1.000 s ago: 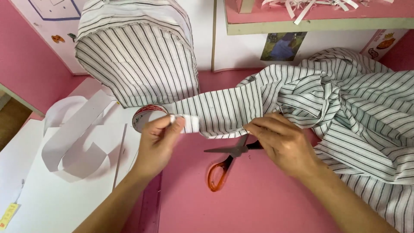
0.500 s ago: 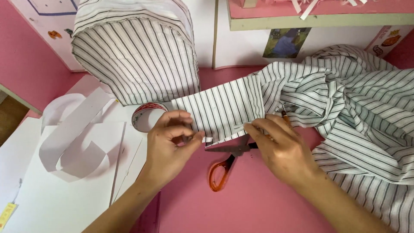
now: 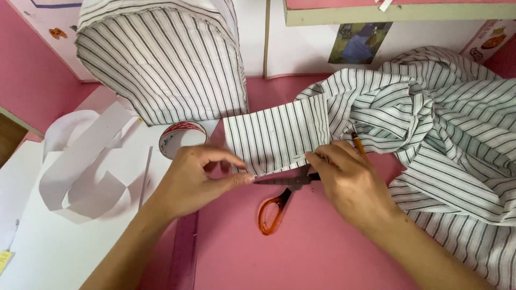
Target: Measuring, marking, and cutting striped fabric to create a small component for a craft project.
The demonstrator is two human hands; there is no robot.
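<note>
A flat strip of black-and-white striped fabric (image 3: 277,134) lies on the pink table (image 3: 301,252), joined to a crumpled heap of the same cloth (image 3: 457,139) on the right. My left hand (image 3: 196,177) pinches the strip's lower left corner between thumb and fingers. At the strip's lower right edge, my right hand (image 3: 352,180) presses and grips the cloth. Orange-handled scissors (image 3: 274,207) lie just below the strip, between both hands. A pencil (image 3: 357,142) pokes out beside my right hand.
A rounded form covered in striped fabric (image 3: 161,59) stands at the back left. A roll of tape (image 3: 181,138) sits by my left hand. Curved white paper strips (image 3: 86,161) rest on a white board (image 3: 32,247) at the left. A wall and shelf close off the back.
The white piece my left hand held by the tape roll is gone from view. That hand moved right to the strip's lower edge, and the strip now lies flatter and wider between both hands.
</note>
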